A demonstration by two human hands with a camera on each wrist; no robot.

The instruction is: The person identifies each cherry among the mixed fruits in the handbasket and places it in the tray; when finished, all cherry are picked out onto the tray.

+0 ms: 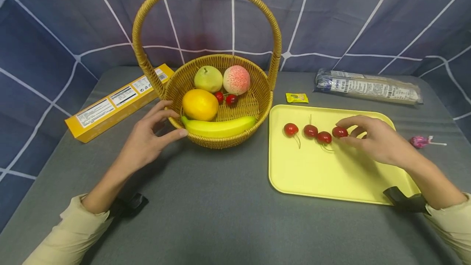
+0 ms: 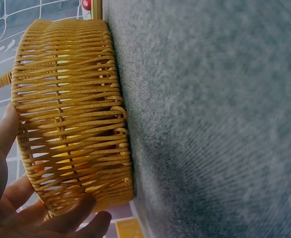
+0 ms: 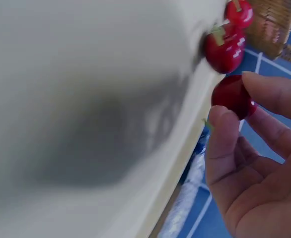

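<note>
R hand [image 1: 377, 139]: fingers nearly closed, pinching red cherry [image 1: 339, 132] over yel. tray [image 1: 312, 175], just R of 3 other cherries [image 1: 310, 131]. L hand [image 1: 145, 136]: fingers wide, curved round near-L side of wicker basket [image 1: 218, 144].

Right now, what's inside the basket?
In the basket: a banana, a yellow fruit, a green fruit, a pinkish peach and two red cherries. What's underneath them is covered, so I can't tell.

Soft shadows, blurry right-wrist view
</note>
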